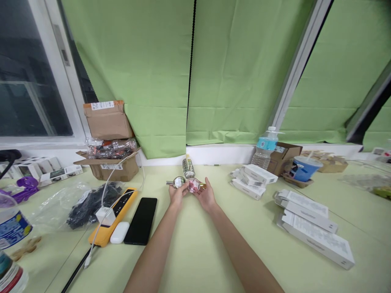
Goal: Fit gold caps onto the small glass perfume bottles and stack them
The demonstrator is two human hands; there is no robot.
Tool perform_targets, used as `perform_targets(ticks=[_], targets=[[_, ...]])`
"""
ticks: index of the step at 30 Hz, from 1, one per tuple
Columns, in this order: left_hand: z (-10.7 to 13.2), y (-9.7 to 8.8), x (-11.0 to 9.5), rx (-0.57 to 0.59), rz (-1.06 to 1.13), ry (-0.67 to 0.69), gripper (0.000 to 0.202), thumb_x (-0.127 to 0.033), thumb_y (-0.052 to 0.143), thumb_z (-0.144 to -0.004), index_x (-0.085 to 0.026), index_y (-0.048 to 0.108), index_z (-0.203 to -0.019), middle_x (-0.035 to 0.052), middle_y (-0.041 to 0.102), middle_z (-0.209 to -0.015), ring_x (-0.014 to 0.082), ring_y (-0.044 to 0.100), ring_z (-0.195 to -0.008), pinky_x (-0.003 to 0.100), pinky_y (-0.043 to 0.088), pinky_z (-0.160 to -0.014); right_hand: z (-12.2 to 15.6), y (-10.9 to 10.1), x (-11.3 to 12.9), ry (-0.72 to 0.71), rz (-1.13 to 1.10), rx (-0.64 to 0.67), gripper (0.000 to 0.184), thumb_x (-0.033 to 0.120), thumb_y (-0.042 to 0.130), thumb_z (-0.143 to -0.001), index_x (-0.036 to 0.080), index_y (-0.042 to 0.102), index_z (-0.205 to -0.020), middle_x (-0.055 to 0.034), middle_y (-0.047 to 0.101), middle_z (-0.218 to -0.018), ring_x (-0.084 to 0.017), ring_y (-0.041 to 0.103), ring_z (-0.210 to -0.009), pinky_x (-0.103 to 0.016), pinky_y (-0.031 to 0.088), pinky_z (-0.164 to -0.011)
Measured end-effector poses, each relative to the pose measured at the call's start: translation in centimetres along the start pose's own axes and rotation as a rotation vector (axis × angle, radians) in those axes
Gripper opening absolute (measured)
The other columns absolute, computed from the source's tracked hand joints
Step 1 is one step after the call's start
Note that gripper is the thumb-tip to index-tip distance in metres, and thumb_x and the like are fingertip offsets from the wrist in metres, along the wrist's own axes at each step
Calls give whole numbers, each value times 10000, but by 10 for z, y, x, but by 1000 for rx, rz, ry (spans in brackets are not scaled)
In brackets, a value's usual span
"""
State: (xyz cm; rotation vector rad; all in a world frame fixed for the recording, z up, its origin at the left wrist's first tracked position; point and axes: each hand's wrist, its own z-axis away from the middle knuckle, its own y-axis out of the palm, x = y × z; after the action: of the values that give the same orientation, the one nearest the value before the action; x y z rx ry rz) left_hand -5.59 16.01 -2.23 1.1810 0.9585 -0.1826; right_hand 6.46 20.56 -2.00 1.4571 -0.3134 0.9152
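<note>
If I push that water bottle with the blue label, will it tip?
Probably, if pushed high: the water bottle stands upright, tall and narrow. Its clear plastic likely flexes when squeezed. Capped, so spilling seems unlikely.

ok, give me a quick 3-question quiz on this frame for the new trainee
1. True or false: the black phone lies to the left of the left hand.
2. Which lies to the right of the right hand?
A) white boxes
B) a yellow power strip
C) a clear bag of black parts
3. What do the fingertips of both hands touch?

Key: 1 true. 2 A. 3 the small shiny pieces, held just above the table.
</note>
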Motion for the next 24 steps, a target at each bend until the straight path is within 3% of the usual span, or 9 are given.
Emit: perform_targets(ticks=[5, 8, 24], targets=[[1, 0, -2, 15, -18, 7, 543, -122, 920, -485, -137, 617, -935, 105, 739, -874, 247, 736, -786, 389, 626, -720, 1, 1, -3, -28, 20, 35, 145, 308, 696, -839, 175, 673, -891, -33, 712, -777, -160, 634, -644, -308, 590, -688], [4, 1, -4, 9, -22, 10, 561, -118, 926, -473, -141, 605, -933, 86, 735, -847, 238, 734, -764, 385, 627, -713, 3, 2, -4, -53, 50, 56, 120, 211, 719, -795, 162, 692, -901, -40, 734, -830, -157, 655, -674, -292, 585, -676], [14, 6, -9, 54, -54, 33, 581, -147, 935, -444, -156, 611, -927, 55, 725, -827, 221, 726, -779, 378, 623, -737, 3, -2, -6, -113, 91, 100, 299, 239, 839, -677, 161, 670, -911, -56, 748, -896, -173, 690, -790, -289, 583, -691]])
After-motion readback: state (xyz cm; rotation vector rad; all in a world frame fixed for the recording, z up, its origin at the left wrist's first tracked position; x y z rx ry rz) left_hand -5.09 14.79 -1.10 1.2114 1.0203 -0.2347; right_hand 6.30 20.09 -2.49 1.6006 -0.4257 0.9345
